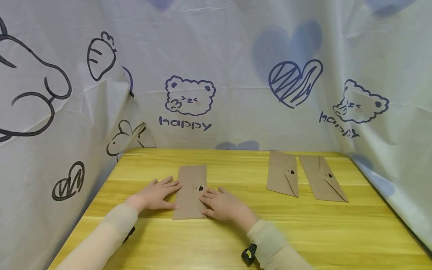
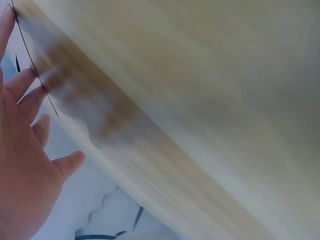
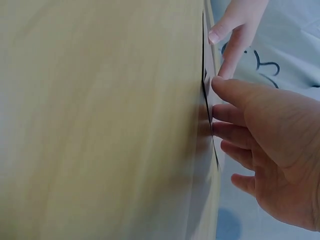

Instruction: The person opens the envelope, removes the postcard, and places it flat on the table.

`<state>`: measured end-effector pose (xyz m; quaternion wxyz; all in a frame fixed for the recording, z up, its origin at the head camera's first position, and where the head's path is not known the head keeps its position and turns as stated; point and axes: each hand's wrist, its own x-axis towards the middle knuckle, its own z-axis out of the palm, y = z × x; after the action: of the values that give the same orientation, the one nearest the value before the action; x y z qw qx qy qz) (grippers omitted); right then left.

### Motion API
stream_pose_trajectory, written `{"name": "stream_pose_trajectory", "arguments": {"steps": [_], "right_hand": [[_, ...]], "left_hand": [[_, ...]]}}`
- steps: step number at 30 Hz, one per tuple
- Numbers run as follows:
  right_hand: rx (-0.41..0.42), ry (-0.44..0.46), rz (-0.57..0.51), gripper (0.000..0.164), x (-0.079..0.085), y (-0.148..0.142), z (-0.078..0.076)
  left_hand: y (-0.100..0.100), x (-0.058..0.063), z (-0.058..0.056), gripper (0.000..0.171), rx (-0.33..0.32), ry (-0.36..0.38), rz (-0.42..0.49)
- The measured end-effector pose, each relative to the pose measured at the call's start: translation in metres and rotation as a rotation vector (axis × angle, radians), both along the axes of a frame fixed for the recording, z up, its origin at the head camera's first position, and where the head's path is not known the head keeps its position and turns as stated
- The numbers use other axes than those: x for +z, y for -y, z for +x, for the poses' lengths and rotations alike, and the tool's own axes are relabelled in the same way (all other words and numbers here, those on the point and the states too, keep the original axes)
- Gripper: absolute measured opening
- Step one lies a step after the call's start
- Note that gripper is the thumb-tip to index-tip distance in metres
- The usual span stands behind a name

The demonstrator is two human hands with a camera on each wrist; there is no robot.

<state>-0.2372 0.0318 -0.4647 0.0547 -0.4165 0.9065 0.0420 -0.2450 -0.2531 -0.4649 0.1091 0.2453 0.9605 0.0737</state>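
Your left hand [image 1: 157, 195] and right hand [image 1: 221, 205], fingers loosely extended, touch the paper [image 1: 189, 195], lower centre: likely flattening; next calls for even pressure.

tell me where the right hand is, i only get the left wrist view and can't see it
Observer: The right hand touches the right edge of a brown paper packet, across from the left hand.
Operator: any more like it around
Observer: Yes, a second packet and a third packet lie farther right on the table.
Operator: any marking on the touched one
Observer: Yes, a dark mark near its right edge, close to the right hand.
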Motion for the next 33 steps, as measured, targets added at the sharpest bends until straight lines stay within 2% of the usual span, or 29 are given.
{"name": "stream_pose_trajectory", "arguments": {"steps": [15,19,24,33], "right_hand": [[0.029,-0.005,0.003,0.057,0.0,0.046,0.017],[0.043,0.009,-0.008,0.057,0.0,0.059,0.022],[0.035,0.025,-0.001,0.058,0.0,0.078,0.03],[-0.014,-0.024,0.036,0.06,-0.004,0.112,0.046]], "left_hand": [[0.043,0.009,0.033,0.081,0.021,-0.041,-0.029],[0.057,0.008,0.045,0.079,0.054,-0.06,0.006],[0.073,0.005,0.059,0.077,0.126,-0.045,0.051],[0.09,0.016,0.076,0.072,0.215,-0.014,0.002]]}}
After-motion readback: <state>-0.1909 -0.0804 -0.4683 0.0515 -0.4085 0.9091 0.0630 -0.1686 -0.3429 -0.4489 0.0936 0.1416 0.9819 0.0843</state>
